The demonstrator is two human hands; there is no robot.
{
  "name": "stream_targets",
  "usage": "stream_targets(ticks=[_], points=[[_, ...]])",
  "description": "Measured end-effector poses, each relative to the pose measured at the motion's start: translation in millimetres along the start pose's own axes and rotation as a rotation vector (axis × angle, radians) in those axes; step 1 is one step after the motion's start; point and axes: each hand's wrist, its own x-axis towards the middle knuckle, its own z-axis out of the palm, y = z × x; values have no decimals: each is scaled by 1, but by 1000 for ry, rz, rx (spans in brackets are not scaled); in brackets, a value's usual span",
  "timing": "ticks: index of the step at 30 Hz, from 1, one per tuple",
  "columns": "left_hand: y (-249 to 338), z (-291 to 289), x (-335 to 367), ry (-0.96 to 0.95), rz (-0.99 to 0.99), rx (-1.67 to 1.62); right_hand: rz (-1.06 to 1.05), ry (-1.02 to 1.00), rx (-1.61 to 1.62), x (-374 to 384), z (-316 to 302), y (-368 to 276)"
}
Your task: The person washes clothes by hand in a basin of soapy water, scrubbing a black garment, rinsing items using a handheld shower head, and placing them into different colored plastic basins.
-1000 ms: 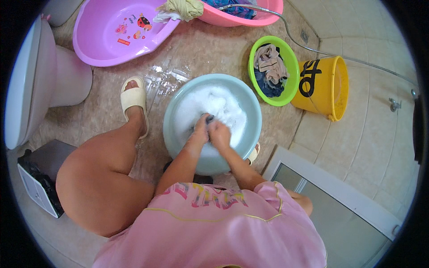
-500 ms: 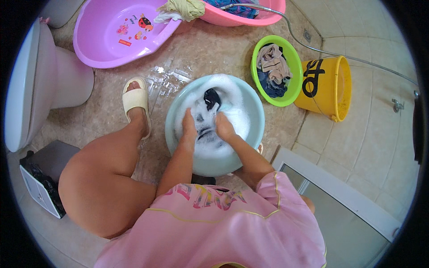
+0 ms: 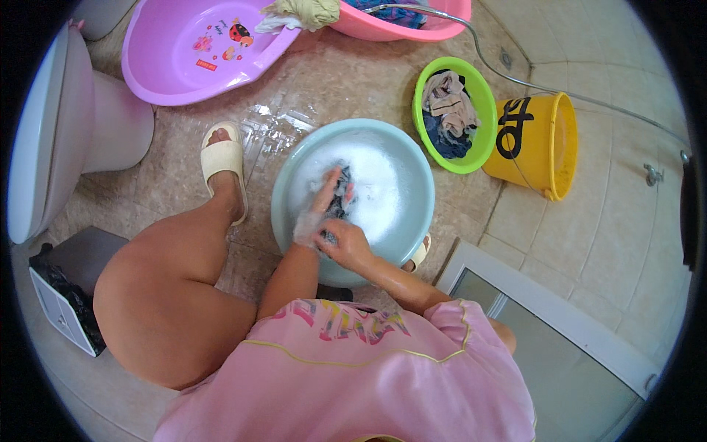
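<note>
A light-blue basin (image 3: 426, 214) of white suds (image 3: 379, 188) stands on the floor in front of me. Over it, a wet black cloth (image 3: 340, 199), foamy in places, stretches between my hands. My left hand (image 3: 324, 195) is curled around the upper part of the cloth, above the suds, and foam clings to its wrist. Closer to me, my right hand (image 3: 347, 247) is closed on the cloth's lower end beside the left wrist. What kind of garment it is, I cannot tell.
A green basin (image 3: 489, 140) with clothes and a yellow bucket (image 3: 519, 162) stand to the right. Behind are a purple tub (image 3: 166, 59) and a pink basin (image 3: 442, 31) holding fabric. A toilet (image 3: 118, 125) and a bin (image 3: 66, 309) are at left. A hose (image 3: 560, 90) runs along the wall.
The black cloth has come up out of the foam and is now stretched between my hands. My right hand has drawn back toward me, next to the left wrist.
</note>
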Motion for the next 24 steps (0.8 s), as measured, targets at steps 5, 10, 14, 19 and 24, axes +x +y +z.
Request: stream_targets(ticks=[5, 10, 14, 19, 24], points=[[-41, 9, 25, 130, 31, -127, 639, 434, 117, 42, -27, 80], [-30, -25, 33, 71, 105, -5, 310, 133, -6, 9, -6, 12], [-49, -59, 60, 468, 581, 415, 433, 330, 777, 20, -6, 36], [-53, -45, 26, 706, 131, 1398, 524, 676, 828, 35, -38, 100], [-75, -99, 56, 49, -96, 1932, 187, 137, -261, 7, 32, 143]])
